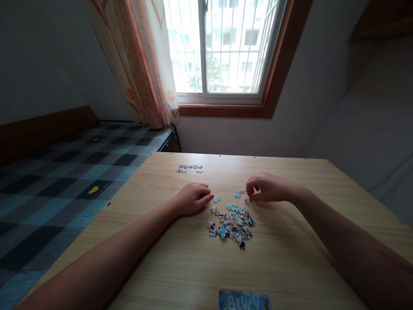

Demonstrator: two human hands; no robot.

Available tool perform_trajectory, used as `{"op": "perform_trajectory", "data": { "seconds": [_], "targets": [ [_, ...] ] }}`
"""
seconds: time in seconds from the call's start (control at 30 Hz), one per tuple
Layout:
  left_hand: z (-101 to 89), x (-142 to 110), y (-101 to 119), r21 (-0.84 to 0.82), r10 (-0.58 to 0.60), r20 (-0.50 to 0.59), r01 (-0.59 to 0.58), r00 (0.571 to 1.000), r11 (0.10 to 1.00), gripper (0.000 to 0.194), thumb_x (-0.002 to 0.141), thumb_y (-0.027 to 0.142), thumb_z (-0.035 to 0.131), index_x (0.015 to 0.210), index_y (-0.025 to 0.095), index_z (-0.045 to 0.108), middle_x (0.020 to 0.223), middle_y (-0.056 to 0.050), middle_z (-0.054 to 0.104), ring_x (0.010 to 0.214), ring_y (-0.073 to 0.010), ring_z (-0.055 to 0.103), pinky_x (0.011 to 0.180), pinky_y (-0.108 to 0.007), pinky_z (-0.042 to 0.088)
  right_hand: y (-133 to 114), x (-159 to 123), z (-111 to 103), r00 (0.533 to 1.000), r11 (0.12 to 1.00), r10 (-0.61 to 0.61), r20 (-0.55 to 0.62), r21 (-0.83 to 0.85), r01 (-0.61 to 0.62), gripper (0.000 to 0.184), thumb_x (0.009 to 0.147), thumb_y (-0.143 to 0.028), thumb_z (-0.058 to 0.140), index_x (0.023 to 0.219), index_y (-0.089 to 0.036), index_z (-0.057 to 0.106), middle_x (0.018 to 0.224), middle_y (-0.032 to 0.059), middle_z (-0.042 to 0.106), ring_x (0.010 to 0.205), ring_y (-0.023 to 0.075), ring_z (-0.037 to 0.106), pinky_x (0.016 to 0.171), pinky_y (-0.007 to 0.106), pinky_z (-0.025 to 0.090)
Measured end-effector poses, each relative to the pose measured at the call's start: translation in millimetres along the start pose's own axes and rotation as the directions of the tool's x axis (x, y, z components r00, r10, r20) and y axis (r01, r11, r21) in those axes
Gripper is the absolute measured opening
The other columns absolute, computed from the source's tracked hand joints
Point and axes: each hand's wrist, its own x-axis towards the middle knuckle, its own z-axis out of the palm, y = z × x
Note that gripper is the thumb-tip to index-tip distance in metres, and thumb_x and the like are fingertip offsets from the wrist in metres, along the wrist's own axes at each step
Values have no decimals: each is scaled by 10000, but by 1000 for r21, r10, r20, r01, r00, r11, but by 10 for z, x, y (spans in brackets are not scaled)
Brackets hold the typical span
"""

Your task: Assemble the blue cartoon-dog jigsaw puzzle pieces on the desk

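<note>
And here's your right hand [269, 187], over the middle of the table [290, 258], thumb and fingers pinched narrow on a small jigsaw piece [247, 199] low at the tabletop. Your left hand [193, 199] lies towards the left edge, fingers loosely curled and slightly parted, nothing in them that shows, fingertips just beside a pale-blue piece [217, 199].

That pinched piece should handle feather-light and stiff, like thin card, a touch slippery on smooth wood; its knobs could bend or fray, so the flat body between them is the place to hold. It pokes out of your fingertips towards the left edge, probably tilted, though at this size its long axis can't be told.

Between you and it, the loose heap [234, 224]; just left of your right hand, a small cluster [238, 193]. Up by the far edge, left of centre, a row of pieces [190, 166]; at the near side, the blue Bluey box [244, 301].
</note>
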Motion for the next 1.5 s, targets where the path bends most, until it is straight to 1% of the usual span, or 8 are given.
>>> {"op": "perform_trajectory", "data": {
  "seconds": [0.2, 0.37, 0.5, 0.6, 0.8, 0.97, 1.1, 1.5],
  "targets": [
    [-5, -13, -16, -23, -4, 27, 4, 1000, 1000, 384, 847, 407, 630, 588, 181, 457, 659, 26, 508, 600, -107, 447, 579, -248, 315, -60, 11, -4, 998, 998, 23, 64, 55, -27, 124, 830, -290, 712, 750, -195, 718, 743, 22, 702, 673, 143, 596, 577, 252, 413],
    [5, -18, -18, -46, -19, -1, 19, 1000, 999, 329, 807, 315, 636, 589, 183, 428, 655, 31, 498, 604, -105, 429, 577, -243, 303, 8, 59, 90, 983, 998, -62, -171, 8, 64, 231, 924, -320, 613, 768, -178, 707, 698, 19, 661, 622, 118, 548, 584, 254, 395],
    [23, -7, -44, -100, -57, -72, 49, 996, 994, 281, 778, 247, 621, 616, 191, 398, 633, 45, 465, 592, -102, 388, 570, -240, 289, 161, 82, 231, 909, 998, -50, -414, -55, 30, 276, 941, -319, 580, 735, -169, 688, 694, 35, 639, 626, 135, 537, 611, 279, 413],
    [38, 8, -88, -179, -129, -137, 104, 982, 978, 226, 777, 222, 607, 651, 191, 422, 624, 53, 460, 593, -101, 389, 574, -234, 300, 156, 105, 288, 868, 993, -89, -488, -106, 42, 283, 950, -312, 572, 728, -177, 683, 692, 47, 650, 672, 166, 560, 662, 316, 439],
    [1, 20, -171, -317, -176, -82, 141, 981, 938, 74, 791, 226, 631, 762, 160, 613, 661, 33, 534, 615, -103, 464, 592, -233, 369, -274, 179, 366, 917, 970, -236, -323, -134, 202, 194, 970, -346, 580, 1062, -260, 727, 1071, 58, 729, 1023, 232, 622, 928, 443, 469],
    [-117, 3, -117, -240, -86, 24, 89, 996, 967, 123, 788, 246, 674, 864, 172, 736, 774, -7, 606, 667, -109, 529, 618, -232, 408, -504, 181, 531, 958, 970, -218, -186, -152, 191, 380, 971, -422, 589, 1344, -350, 599, 1516, 53, 486, 1435, 312, 361, 1162, 592, 280],
    [-162, -4, -49, -172, -35, 85, 50, 996, 984, 195, 790, 300, 714, 952, 208, 773, 805, -14, 612, 665, -109, 539, 626, -233, 422, -503, 178, 582, 970, 972, -203, -133, -148, 183, 399, 974, -418, 593, 1371, -410, 565, 1583, 11, 391, 1484, 316, 286, 1193, 609, 229],
    [-116, -16, -32, -110, -3, 123, 17, 992, 994, 221, 817, 246, 661, 1007, 264, 774, 912, -23, 633, 677, -107, 548, 652, -248, 433, -531, 182, 568, 955, 957, -256, -151, -181, 228, 399, 950, -395, 630, 1346, -366, 594, 1565, 41, 422, 1462, 305, 339, 1188, 604, 255]
  ]
}}
